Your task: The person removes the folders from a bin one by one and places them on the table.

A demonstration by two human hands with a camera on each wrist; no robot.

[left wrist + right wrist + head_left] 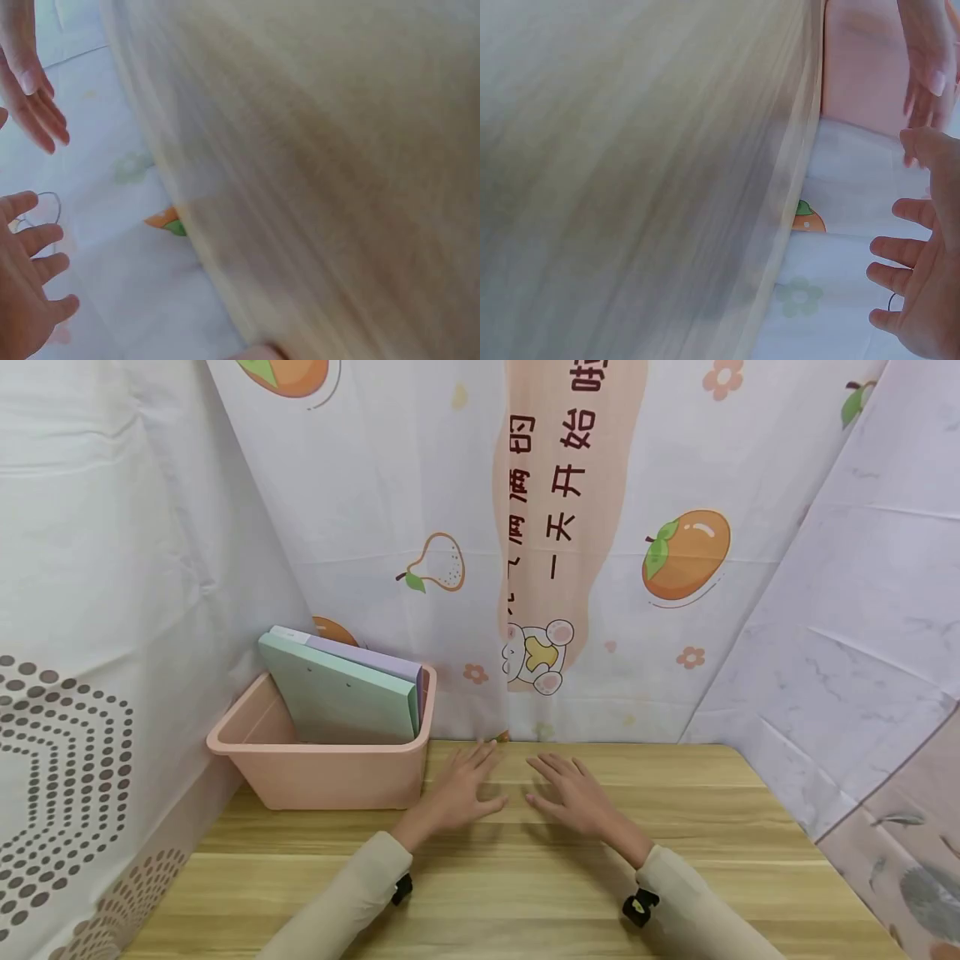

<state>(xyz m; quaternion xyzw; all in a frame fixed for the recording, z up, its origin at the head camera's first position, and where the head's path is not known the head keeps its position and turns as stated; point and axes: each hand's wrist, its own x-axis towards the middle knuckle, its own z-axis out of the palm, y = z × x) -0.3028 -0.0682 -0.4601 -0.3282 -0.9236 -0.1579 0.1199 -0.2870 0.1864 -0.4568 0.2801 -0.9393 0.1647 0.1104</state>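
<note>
Over the far middle of the wooden table [517,893], my left hand [459,795] has its fingers spread and holds nothing. It is just right of the pink bin [337,777]. My right hand [576,800] faces it across a small gap, fingers also apart, with nothing in them. In the left wrist view, the left hand [26,285] shows at the lower left; the right wrist view has the right hand [930,262] at its right edge. Inside the bin a mint green folder [345,693] and a purple folder [367,657] lean side by side.
A white curtain [367,485] with fruit prints hangs behind the table's back edge. More cloth walls stand at the left [75,527] and right [847,610]. The bin sits at the table's back left corner. Black bands show at both wrists.
</note>
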